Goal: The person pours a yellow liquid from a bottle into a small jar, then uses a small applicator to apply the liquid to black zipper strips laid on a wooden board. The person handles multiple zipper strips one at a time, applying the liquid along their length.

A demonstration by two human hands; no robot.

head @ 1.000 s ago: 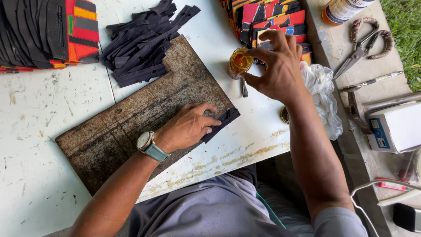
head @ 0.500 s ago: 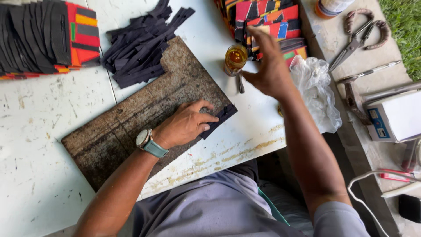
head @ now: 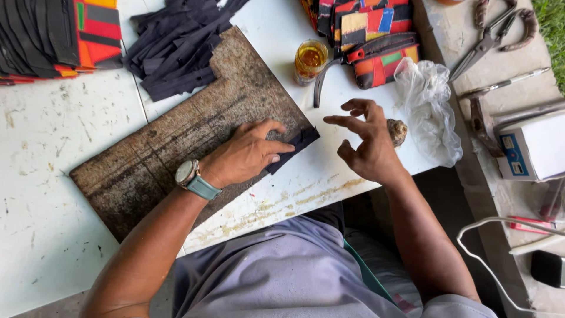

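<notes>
Under the left hand, a dark fabric strip is pinned flat against the worn, dark wooden board that lies on the white desk; the fingers are spread and pressed down, so the strip is held rather than gripped. Just beside it, the right hand is raised above the desk with fingers loosely curled and half open, and nothing is seen in it. Beyond the right hand stands a small glass jar of amber liquid, with a thin dark tool leaning beside it, and a crumpled clear plastic bag lies to its outer side. Beyond the left hand a heap of dark cut strips is piled. The step appears to be the preparing of one strip on the board; the free hand's next move would call for a careful approach to the strip's exposed end, off the board's corner, while the strip is kept pinned.
</notes>
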